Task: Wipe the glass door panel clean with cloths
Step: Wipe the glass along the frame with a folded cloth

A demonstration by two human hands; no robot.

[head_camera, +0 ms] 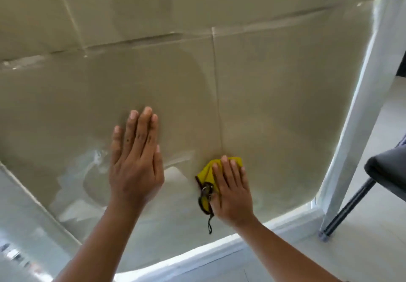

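Observation:
The glass door panel (274, 97) fills most of the view, with brown cardboard showing behind it. My left hand (136, 163) lies flat on the glass, fingers straight and together. To its right, my right hand (232, 189) presses a folded yellow cloth (208, 171) with a dark frayed edge against the lower glass, fingers straight on top of it. A dark thread hangs from the cloth below my right hand. Pale smears and reflections show on the glass left of my left hand.
A silver door frame (360, 114) runs down the right side. A dark chair (386, 167) with a black leg stands on the pale tiled floor (373, 259) at the right. The panel's bottom frame (197, 257) crosses below my wrists.

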